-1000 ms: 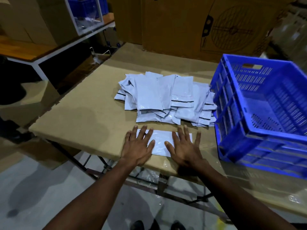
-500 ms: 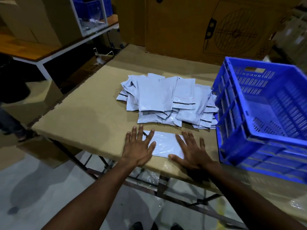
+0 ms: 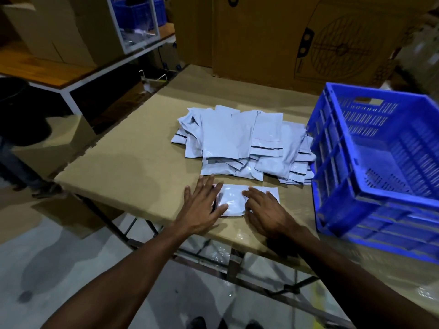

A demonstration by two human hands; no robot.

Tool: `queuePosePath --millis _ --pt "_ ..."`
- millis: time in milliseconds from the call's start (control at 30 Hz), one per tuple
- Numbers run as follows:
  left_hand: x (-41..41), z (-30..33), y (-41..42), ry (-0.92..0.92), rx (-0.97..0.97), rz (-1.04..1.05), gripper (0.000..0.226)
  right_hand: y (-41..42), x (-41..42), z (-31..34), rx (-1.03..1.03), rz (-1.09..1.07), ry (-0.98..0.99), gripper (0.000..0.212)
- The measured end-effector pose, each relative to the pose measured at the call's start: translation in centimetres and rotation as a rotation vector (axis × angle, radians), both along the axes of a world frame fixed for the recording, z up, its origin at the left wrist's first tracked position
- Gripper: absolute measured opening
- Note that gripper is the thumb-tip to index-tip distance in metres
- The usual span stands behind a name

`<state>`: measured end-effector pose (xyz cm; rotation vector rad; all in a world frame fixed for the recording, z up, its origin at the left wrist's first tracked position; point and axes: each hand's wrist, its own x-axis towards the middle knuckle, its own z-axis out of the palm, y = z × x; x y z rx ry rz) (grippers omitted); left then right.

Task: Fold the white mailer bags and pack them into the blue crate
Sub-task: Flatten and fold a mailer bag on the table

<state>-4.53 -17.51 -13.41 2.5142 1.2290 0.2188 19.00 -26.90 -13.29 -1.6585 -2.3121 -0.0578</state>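
Observation:
One white mailer bag (image 3: 234, 200) lies flat near the front edge of the cardboard-topped table (image 3: 133, 162). My left hand (image 3: 202, 207) presses on its left end with straight, spread fingers. My right hand (image 3: 266, 210) rests on its right part, fingers bent a little at the tips. Behind it sits a loose pile of white mailer bags (image 3: 244, 146) with dark seal strips. The blue crate (image 3: 380, 167) stands at the right, tilted toward me, and nothing shows inside it.
Large cardboard boxes (image 3: 308, 36) stand behind the table. A wooden bench with a white frame (image 3: 71, 74) is at the left, carrying another blue crate (image 3: 140, 13). A person's legs (image 3: 21, 167) are at the far left. The floor drops off just past the table's front edge.
Both hands have slid inward over the single bag. My right hand moved left and its fingers bent. The bag looks shorter than before.

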Motion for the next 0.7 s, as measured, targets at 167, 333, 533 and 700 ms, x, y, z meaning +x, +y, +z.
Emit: queuePosePath --millis 167,333,533,700 --pt "0.3 -0.8 0.1 0.150 0.355 -0.093 0.060 1.1 -0.2 2.4 -0.082 -0.027 0.156 0.027" --pt "1.2 0.1 1.5 0.102 0.194 0.040 0.058 -0.6 -1.5 4.5 0.054 0.207 -0.154 0.054" --pt "0.9 -0.4 2.3 -0.146 0.037 -0.004 0.053 0.5 -0.8 3.5 -0.105 0.151 -0.488 0.042" --pt "1.4 -0.6 1.3 -0.452 -0.047 0.212 0.078 1.0 -0.2 7.9 -0.074 0.030 -0.320 0.038"
